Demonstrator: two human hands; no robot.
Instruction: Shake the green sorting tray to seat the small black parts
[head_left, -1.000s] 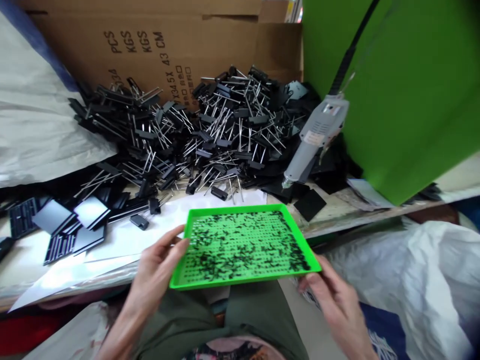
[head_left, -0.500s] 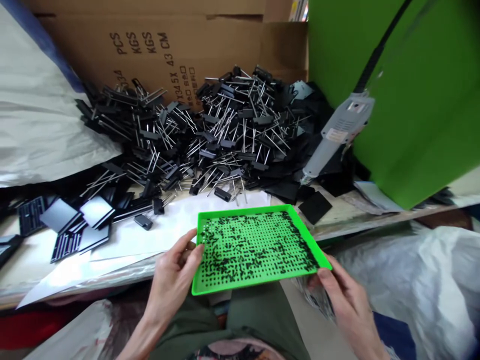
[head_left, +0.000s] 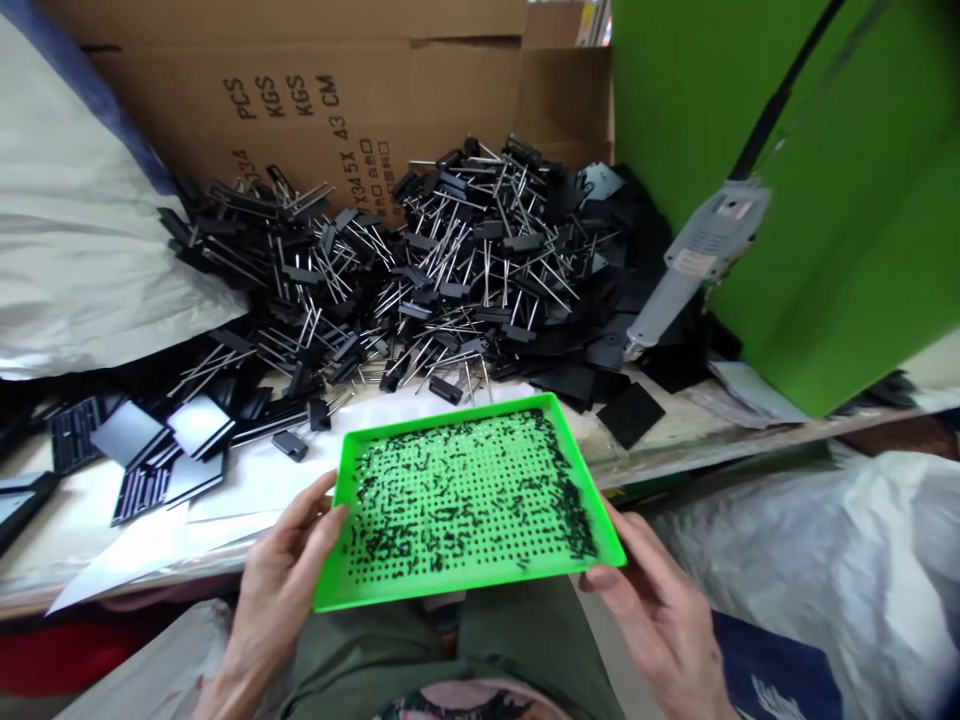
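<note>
A shallow bright green tray (head_left: 480, 590) with a grid of small holes is held above my lap at the table's front edge. Many small black screws (head_left: 574, 515) are scattered over its floor, thickest along the right side. My left hand (head_left: 281, 570) grips the tray's left rim, thumb on top and fingers beneath. On the right rim, near the front corner, my right hand (head_left: 649, 600) is closed in the same way. The tray is slightly tilted. Fingers under it are partly hidden.
Behind the tray lies a heap of black plastic parts with metal rods (head_left: 450, 250), against a cardboard box (head_left: 450, 100). A grey electric screwdriver (head_left: 694, 265) hangs at right before a green panel (head_left: 825, 200). Flat black plates (head_left: 199, 425) lie at left; white plastic sacks (head_left: 810, 540) flank me.
Both hands have moved the tray to the left and nearer to me. Screws have shifted within it, with a denser patch at the right front. The hanging screwdriver has swung slightly right.
</note>
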